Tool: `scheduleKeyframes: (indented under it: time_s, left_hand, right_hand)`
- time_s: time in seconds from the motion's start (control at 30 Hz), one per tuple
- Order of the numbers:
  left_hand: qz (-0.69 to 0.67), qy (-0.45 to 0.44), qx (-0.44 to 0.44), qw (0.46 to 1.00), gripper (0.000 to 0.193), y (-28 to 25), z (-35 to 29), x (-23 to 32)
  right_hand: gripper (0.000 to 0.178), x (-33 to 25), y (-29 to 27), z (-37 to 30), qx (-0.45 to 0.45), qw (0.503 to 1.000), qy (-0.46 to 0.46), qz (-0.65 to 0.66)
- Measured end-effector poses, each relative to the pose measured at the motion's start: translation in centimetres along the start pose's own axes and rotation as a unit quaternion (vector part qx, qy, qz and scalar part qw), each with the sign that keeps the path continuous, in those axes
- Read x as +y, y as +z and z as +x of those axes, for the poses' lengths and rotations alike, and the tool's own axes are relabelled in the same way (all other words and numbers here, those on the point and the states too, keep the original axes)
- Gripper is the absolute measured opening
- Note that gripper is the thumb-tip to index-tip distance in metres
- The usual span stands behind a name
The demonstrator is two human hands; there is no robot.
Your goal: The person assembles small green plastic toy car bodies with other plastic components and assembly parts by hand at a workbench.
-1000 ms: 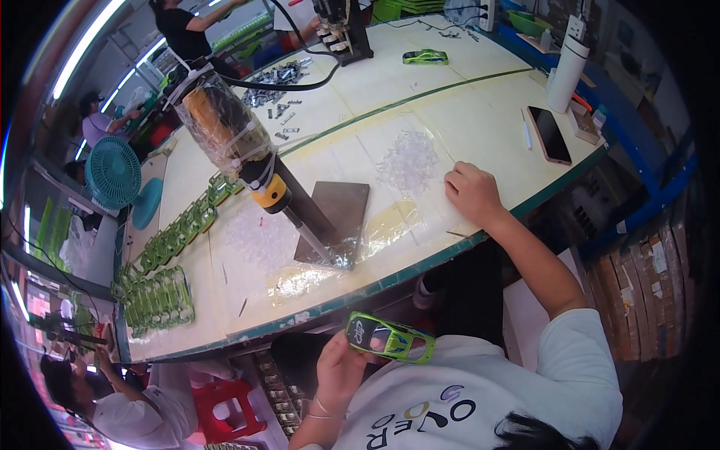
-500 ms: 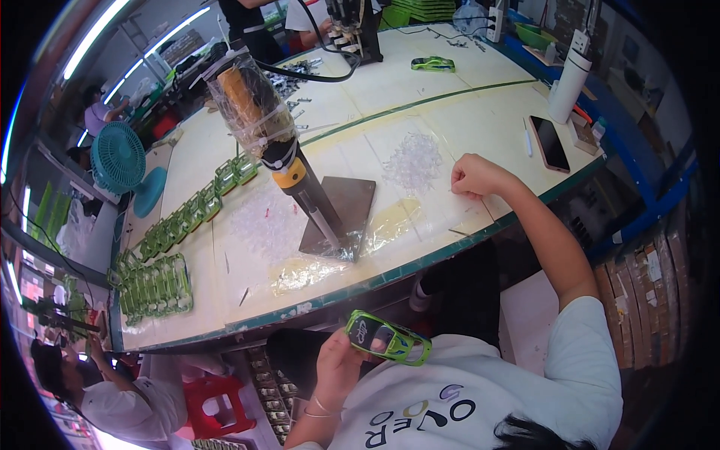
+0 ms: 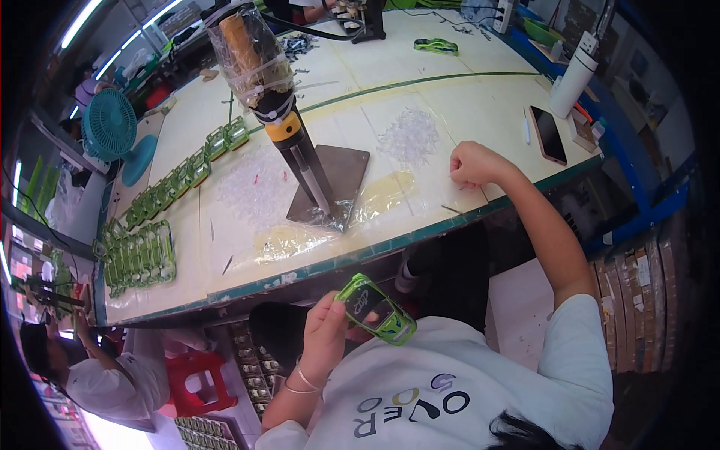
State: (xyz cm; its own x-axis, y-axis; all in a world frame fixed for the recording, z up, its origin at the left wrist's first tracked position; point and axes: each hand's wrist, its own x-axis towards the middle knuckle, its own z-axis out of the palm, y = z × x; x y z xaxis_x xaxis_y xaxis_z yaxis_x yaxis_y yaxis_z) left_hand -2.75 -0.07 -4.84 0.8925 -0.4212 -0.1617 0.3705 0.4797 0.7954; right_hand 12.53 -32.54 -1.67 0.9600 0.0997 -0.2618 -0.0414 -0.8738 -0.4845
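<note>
My left hand (image 3: 324,330) grips a bright green toy car body (image 3: 384,321) by one end, in front of my shirt and below the table's front edge. The dark windows of the car body face up. On the table, my right hand (image 3: 478,164) rests closed in a fist; whatever its fingers hold is hidden. Beside it lies a heap of small clear plastic pieces (image 3: 409,137). Left of that heap, a black upright tool (image 3: 301,161) with a yellow band and plastic-wrapped top stands on a flat metal plate (image 3: 346,166). A second clear heap (image 3: 247,184) spreads to its left.
Rows of green car bodies (image 3: 139,259) line the table's left side, near a teal fan (image 3: 110,124). A phone (image 3: 548,135), a pen (image 3: 526,129) and a white bottle (image 3: 574,82) are at right. A co-worker sits lower left by a red stool (image 3: 196,382).
My left hand has lifted the toy car body slightly up and left, and its far end now tips further down. The view has shifted a little; my right fist stays by the heap.
</note>
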Motion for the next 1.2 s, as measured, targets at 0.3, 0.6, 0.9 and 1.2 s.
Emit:
scheduleKeyframes:
  time_s: [0.3, 0.6, 0.9, 1.2]
  left_hand:
    - [0.111, 0.005, -0.032, 0.993, 0.031, 1.4, 0.6, 0.8]
    - [0.242, 0.019, -0.083, 0.966, 0.027, 2.9, 1.2, 1.5]
    - [0.365, 0.080, -0.057, 0.926, 0.023, 2.9, 1.4, 1.4]
    - [0.348, 0.065, -0.058, 0.933, 0.024, 3.0, 1.2, 1.7]
  right_hand:
    - [0.005, -4.8, 3.8, -7.2, -0.107, 0.875, -0.112, 0.458]
    - [0.007, -8.5, 7.3, -9.1, -0.182, 0.797, -0.180, 0.547]
    - [0.005, -8.3, 7.0, -9.3, -0.146, 0.850, -0.286, 0.417]
    - [0.005, -8.7, 7.4, -9.5, -0.146, 0.849, -0.249, 0.443]
